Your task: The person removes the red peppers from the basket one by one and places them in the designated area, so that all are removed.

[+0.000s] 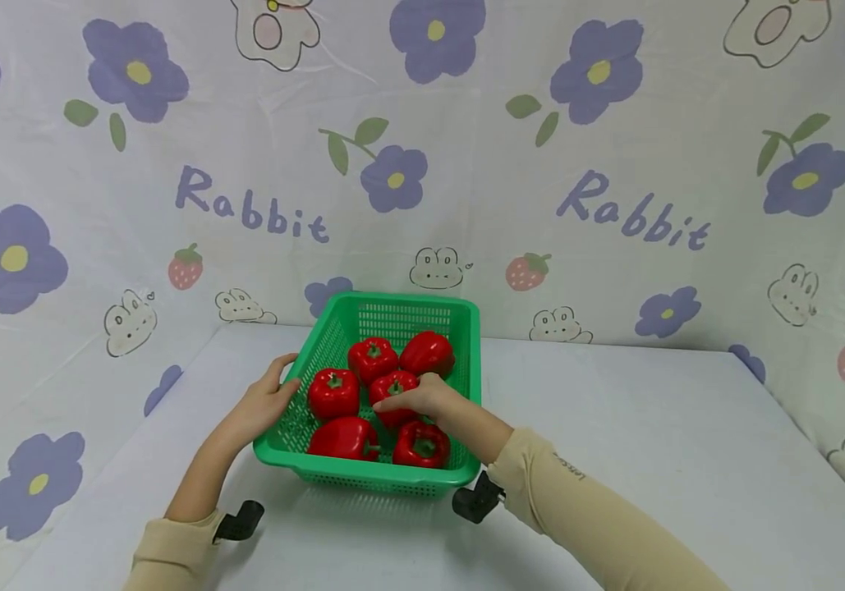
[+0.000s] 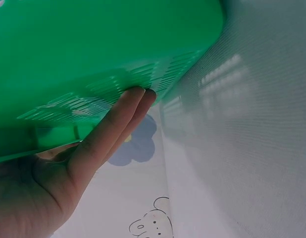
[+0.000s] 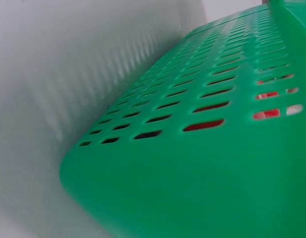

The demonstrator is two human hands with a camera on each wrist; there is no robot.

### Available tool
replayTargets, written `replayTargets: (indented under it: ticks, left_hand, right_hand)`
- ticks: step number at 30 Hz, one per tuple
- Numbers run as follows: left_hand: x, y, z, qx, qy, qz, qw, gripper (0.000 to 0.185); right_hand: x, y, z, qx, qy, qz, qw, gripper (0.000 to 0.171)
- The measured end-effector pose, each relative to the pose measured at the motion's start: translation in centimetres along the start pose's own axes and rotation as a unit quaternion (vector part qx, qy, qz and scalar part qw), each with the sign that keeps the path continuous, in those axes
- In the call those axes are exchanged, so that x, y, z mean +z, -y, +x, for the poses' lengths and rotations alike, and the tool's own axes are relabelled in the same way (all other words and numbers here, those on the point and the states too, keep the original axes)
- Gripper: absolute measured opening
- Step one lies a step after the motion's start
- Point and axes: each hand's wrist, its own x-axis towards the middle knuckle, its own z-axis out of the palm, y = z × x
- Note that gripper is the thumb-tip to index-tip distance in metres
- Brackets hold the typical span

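While left hand [image 1: 263, 404] rests relaxed with straight fingers [image 2: 124, 113] against green basket [image 1: 466, 353] on white table [image 1: 651, 460], right hand [image 1: 422, 398] inside, fingers draped over middle red pepper [image 1: 390, 384], grasp unclear.

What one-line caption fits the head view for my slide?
Left hand steadies the green basket by its side while the right hand rests on a red pepper among six.

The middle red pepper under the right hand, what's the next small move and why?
Probably curl the right hand round the middle pepper and lift it straight up: its fingers already rest on top, five other peppers crowd it, and the left hand steadies the green basket.
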Motion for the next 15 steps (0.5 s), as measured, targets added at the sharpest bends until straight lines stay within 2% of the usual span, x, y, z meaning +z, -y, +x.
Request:
replayTargets:
  ticks: [5, 15]
  left_hand:
    - [-0.01, -0.04, -0.02, 0.0, 0.003, -0.002, 1.0, 0.055]
    - [0.02, -0.05, -0.02, -0.003, 0.003, -0.003, 1.0, 0.054]
  right_hand:
    - [0.07, 0.07, 0.0, -0.006, -0.007, -0.011, 1.0, 0.074]
    - [-0.33, 0.49, -0.44, -0.023, -0.006, 0.005, 1.0, 0.072]
